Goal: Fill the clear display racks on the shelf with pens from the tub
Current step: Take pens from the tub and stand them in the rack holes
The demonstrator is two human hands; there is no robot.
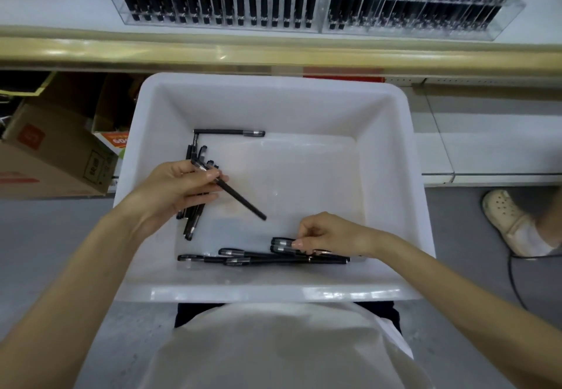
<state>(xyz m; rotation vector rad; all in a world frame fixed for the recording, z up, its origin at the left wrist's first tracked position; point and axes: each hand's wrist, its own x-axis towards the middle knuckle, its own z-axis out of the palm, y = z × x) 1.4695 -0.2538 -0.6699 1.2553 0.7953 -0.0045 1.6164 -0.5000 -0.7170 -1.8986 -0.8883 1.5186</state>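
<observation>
A white tub (392, 145) sits in front of me below the shelf. My left hand (173, 188) is inside it at the left and grips a bunch of black pens (194, 215); one of them (243, 201) sticks out diagonally toward the tub's middle. My right hand (328, 235) reaches to the tub's near side and pinches the capped ends of pens (281, 244) lying in a loose pile (261, 258). A single pen (228, 132) lies along the far side. Two clear display racks (213, 2) (419, 8) on the shelf hold rows of black pens.
The shelf's beige front edge (273, 51) runs across above the tub. Cardboard boxes (51, 151) stand on the floor at the left. Another person's white clog (514, 221) and a black cable (517, 282) are on the grey floor at the right.
</observation>
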